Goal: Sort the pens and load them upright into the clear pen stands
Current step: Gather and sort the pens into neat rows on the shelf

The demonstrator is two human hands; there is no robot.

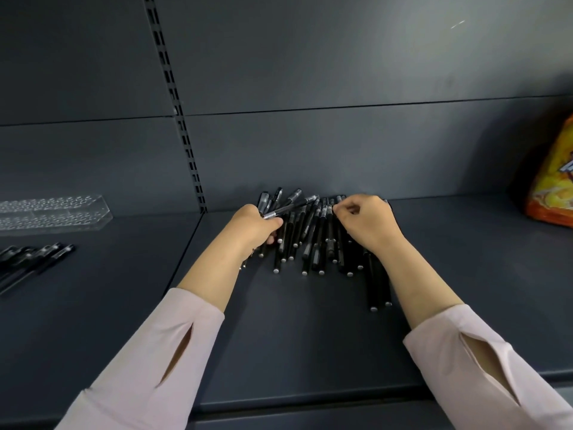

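On the matte grey shelf (310, 336), slim black round-tipped pens (310, 240).

left hand (252, 226) grips pen (288, 208); right hand (367, 223) pinches cap (335, 210) in pile (310, 246)

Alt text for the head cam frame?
Two hands sort a pile of black pens on a dark shelf: the left hand grips one pen above the pile, the right hand pinches a cap end in it. A clear pen stand and more pens lie far left, an orange packet far right.
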